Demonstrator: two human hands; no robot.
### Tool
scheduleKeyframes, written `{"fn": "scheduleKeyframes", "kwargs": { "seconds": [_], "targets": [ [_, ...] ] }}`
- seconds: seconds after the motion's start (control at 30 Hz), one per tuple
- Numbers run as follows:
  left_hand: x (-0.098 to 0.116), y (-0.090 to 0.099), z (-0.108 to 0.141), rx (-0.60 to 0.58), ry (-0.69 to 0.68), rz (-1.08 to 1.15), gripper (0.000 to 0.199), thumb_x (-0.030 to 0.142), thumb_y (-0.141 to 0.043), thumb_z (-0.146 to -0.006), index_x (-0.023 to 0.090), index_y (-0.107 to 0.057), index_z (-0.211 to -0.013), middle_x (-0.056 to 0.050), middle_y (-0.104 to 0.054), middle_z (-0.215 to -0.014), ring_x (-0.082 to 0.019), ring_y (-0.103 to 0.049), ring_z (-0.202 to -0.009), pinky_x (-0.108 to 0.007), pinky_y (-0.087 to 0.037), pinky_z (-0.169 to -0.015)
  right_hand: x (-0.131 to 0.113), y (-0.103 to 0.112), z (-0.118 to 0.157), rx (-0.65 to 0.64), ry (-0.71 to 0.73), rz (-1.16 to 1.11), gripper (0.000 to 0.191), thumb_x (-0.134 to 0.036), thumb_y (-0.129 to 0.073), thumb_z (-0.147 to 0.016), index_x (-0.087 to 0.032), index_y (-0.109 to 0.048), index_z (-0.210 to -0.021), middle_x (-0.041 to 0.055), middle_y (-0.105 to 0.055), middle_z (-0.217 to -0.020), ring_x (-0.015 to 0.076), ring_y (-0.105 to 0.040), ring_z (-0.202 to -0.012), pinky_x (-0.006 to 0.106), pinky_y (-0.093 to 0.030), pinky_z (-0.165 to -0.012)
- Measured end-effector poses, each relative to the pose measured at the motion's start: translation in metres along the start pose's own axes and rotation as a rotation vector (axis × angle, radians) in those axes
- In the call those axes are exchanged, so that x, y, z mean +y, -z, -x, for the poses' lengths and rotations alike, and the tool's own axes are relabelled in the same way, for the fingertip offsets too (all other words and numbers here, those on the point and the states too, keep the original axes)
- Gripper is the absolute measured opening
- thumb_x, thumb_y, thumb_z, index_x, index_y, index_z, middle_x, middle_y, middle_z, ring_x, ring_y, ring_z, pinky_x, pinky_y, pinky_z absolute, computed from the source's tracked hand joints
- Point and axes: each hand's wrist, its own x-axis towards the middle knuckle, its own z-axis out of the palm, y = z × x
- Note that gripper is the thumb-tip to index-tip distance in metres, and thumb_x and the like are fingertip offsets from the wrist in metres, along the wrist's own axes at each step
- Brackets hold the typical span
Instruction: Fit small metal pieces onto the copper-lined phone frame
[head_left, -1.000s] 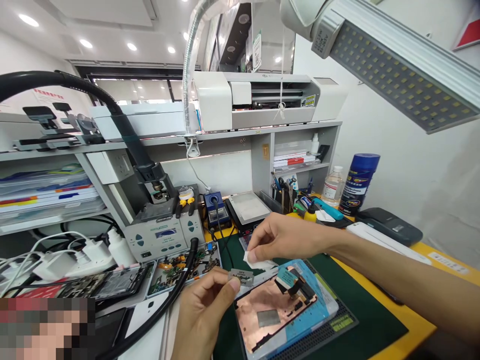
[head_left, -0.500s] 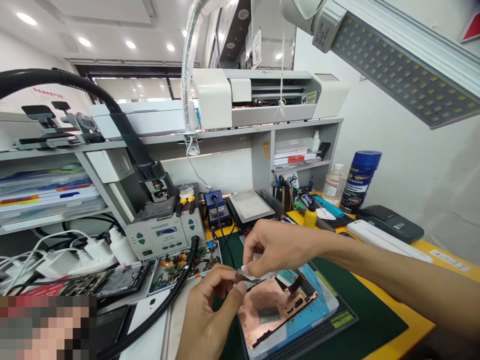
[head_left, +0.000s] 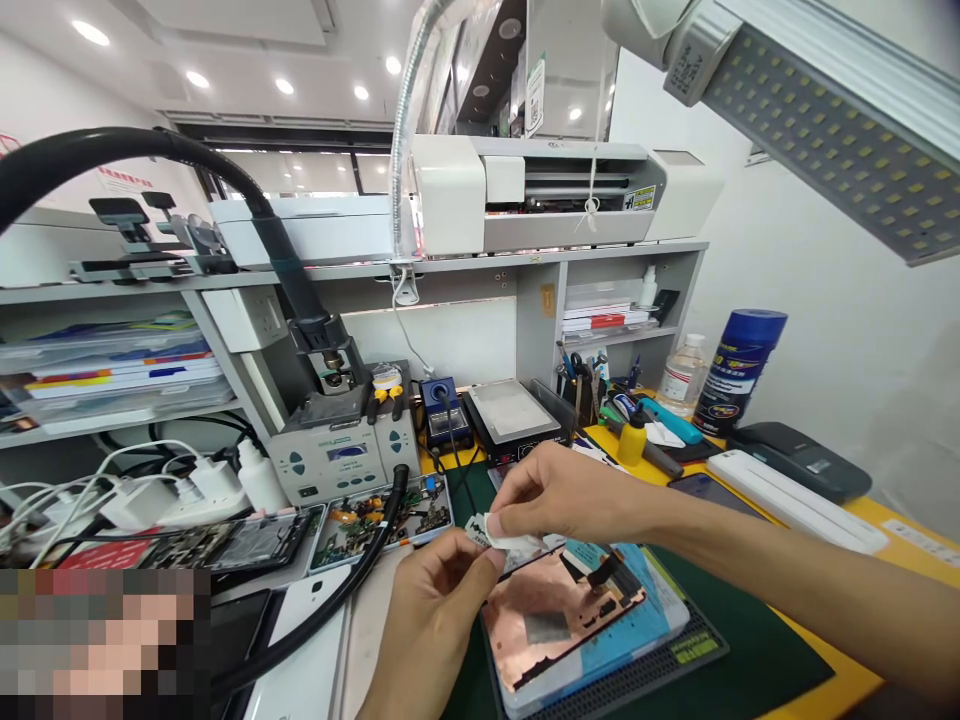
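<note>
My left hand (head_left: 446, 605) is closed, thumb and fingers pinching a small grey metal piece (head_left: 475, 526), its exact kind unclear. Above it my right hand (head_left: 551, 495) pinches a folded white wipe (head_left: 504, 538) that touches the piece. Just below both hands lies a copper-backed phone screen (head_left: 517, 600), with a grey patch and a dark flex cable at its upper right. It rests on a blue and white block (head_left: 660, 620), which sits on a black perforated mat (head_left: 705, 645).
A black hot-air hose (head_left: 330, 610) curves past my left hand. Behind stand a parts tray (head_left: 375, 530), a rework station (head_left: 341, 455) and a soldering station (head_left: 444, 412). At right are a yellow bottle (head_left: 632, 440) and a blue spray can (head_left: 739, 370). An LED lamp (head_left: 832, 130) hangs overhead.
The view has shifted slightly, moving the scene rightward. Both hands keep their pinch over the screen's far edge. More of the grey piece and the white wipe now shows between the fingers.
</note>
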Motion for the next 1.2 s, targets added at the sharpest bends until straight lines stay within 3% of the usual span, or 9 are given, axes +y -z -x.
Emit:
{"fn": "scheduleKeyframes", "kwargs": {
  "seconds": [0.23,0.47,0.6,0.8,1.03,1.2],
  "targets": [
    [-0.001,0.006,0.001,-0.046,-0.033,-0.11,0.027,0.04,-0.068,-0.08,0.017,-0.06,-0.066,-0.003,-0.062,-0.069,-0.016,-0.051,-0.066,-0.027,-0.039,-0.064,0.004,0.0,-0.001,-0.086,-0.004,-0.042,0.02,-0.032,-0.078,-0.073,-0.013,-0.078,-0.079,0.0001,-0.063,-0.062,0.0094,-0.048,-0.056,0.02,-0.035,-0.049],
    [-0.005,0.011,-0.002,-0.063,-0.039,-0.152,0.028,0.04,-0.066,-0.08,0.018,-0.055,-0.065,-0.002,-0.059,-0.068,-0.017,-0.049,-0.069,-0.029,-0.039,-0.068,0.012,-0.001,-0.005,-0.043,0.025,-0.227,0.018,-0.032,-0.079,-0.074,-0.015,-0.079,-0.081,0.0005,-0.068,-0.068,0.0105,-0.053,-0.063,0.021,-0.044,-0.059],
    [-0.006,0.012,-0.001,-0.08,-0.046,-0.15,0.026,0.037,-0.065,-0.079,0.018,-0.055,-0.064,0.0,-0.055,-0.065,-0.016,-0.047,-0.066,-0.028,-0.038,-0.066,0.011,-0.002,-0.003,-0.044,0.03,-0.223,0.022,-0.036,-0.079,-0.076,-0.016,-0.08,-0.086,0.0012,-0.07,-0.074,0.0111,-0.056,-0.066,0.022,-0.045,-0.062],
    [-0.007,0.015,-0.001,-0.172,-0.04,-0.216,0.021,0.032,-0.063,-0.078,0.018,-0.057,-0.063,-0.001,-0.059,-0.062,-0.018,-0.052,-0.064,-0.029,-0.038,-0.063,0.008,0.001,0.0,-0.186,-0.016,-0.111,0.027,-0.038,-0.081,-0.072,-0.014,-0.077,-0.083,-0.0009,-0.063,-0.063,0.0098,-0.051,-0.058,0.02,-0.038,-0.051],
    [0.0,0.014,-0.002,-0.112,-0.019,-0.146,0.024,0.04,-0.07,-0.078,0.018,-0.062,-0.073,0.001,-0.055,-0.068,-0.015,-0.048,-0.067,-0.026,-0.037,-0.063,0.012,-0.01,0.001,-0.028,0.024,-0.131,0.028,-0.04,-0.075,-0.079,-0.013,-0.07,-0.075,-0.0021,-0.057,-0.061,0.0094,-0.051,-0.058,0.019,-0.042,-0.055],
    [0.002,0.01,0.0,-0.133,-0.011,-0.134,0.034,0.045,-0.067,-0.083,0.019,-0.056,-0.064,0.0,-0.061,-0.061,-0.017,-0.054,-0.064,-0.028,-0.041,-0.066,0.014,-0.014,0.006,0.002,0.039,-0.051,0.025,-0.038,-0.07,-0.083,-0.013,-0.066,-0.079,-0.0021,-0.055,-0.064,0.0099,-0.049,-0.059,0.02,-0.042,-0.056]
  ]
}}
